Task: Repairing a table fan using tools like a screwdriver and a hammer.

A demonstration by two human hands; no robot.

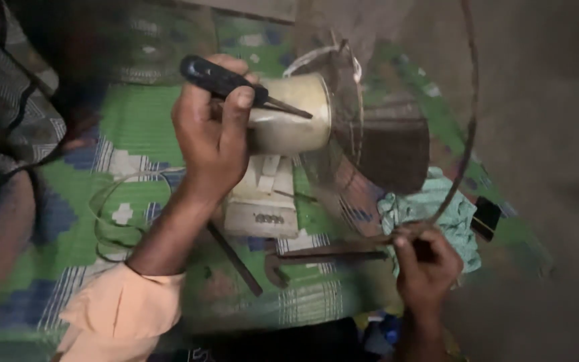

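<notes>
Head view: left hand grips a black-handled screwdriver, tip at the cream motor housing of a table fan lying mid-mat. Right hand pinches the wire guard rim nearside. Front guard appears off; blades remain fitted, so disassembly looks partial.

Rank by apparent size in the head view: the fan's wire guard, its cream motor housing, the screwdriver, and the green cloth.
1. Wire guard, clearly largest.
2. Green cloth and cream motor housing look about alike; unranked.
3. Screwdriver, held in the left hand, smallest, though partly hidden.
</notes>
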